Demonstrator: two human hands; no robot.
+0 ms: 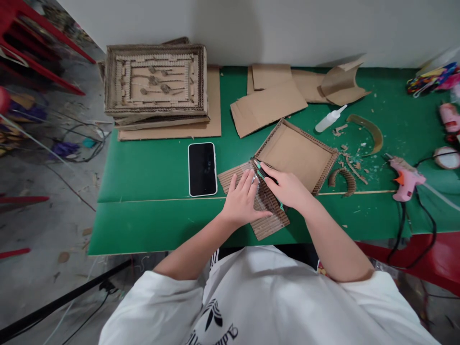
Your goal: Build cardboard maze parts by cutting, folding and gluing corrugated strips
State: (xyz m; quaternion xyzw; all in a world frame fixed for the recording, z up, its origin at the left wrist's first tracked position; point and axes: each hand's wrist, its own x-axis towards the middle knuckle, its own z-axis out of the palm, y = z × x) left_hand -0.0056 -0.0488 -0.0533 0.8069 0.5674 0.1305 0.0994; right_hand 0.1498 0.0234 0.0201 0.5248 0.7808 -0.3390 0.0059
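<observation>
A piece of corrugated cardboard with its ridges exposed lies at a slant near the table's front edge. My left hand presses flat on it, fingers spread. Something clear and shiny, perhaps a ruler, shows by those fingertips. My right hand is closed around a black and teal craft knife, whose tip points to the upper left over the cardboard's far end. Just beyond my right hand sits a shallow cardboard tray with a raised corrugated rim, its near corner hidden by the hand.
On the green table lie a phone, stacked cardboard boxes, flat cardboard sheets, a glue bottle, curled strips and scraps. A pink glue gun with cords rests at the right.
</observation>
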